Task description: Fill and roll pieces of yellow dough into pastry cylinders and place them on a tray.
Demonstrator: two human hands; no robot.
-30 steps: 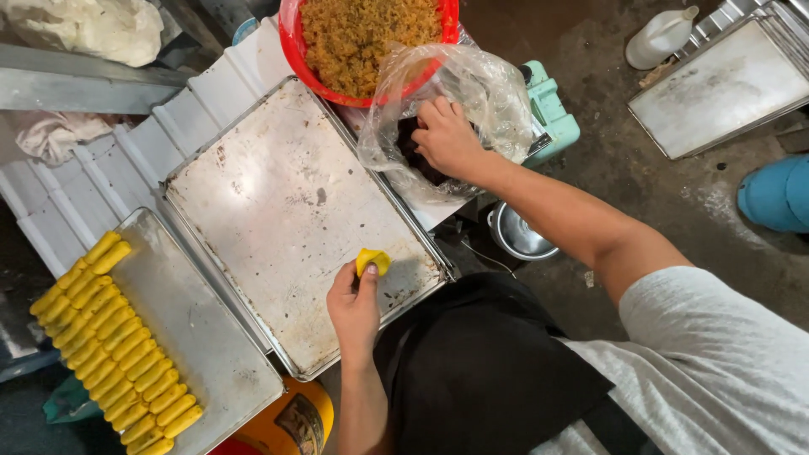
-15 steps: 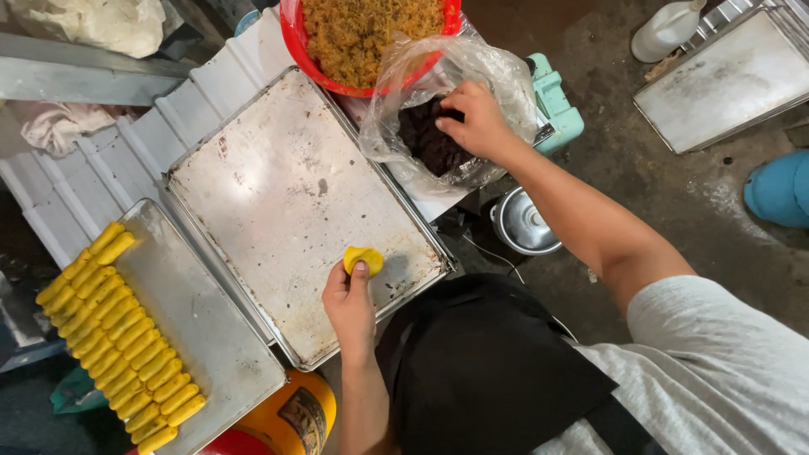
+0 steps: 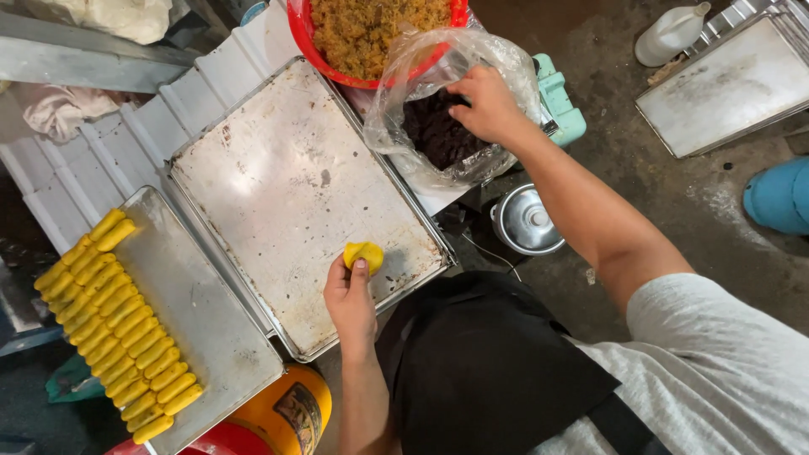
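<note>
Yellow dough piece (image 3: pixel 363 254) sits pinched in the left hand (image 3: pixel 350 302), low over the near edge of the big metal tray (image 3: pixel 286 185). The right hand (image 3: pixel 484 105) reaches into a clear plastic bag (image 3: pixel 421 76) of dark filling (image 3: pixel 434 131); I cannot tell how its fingers are set. Rows of yellow rolls (image 3: pixel 109 320) lie on the smaller tray (image 3: pixel 211 329) beside it. A red bowl (image 3: pixel 308 50) stands behind.
</note>
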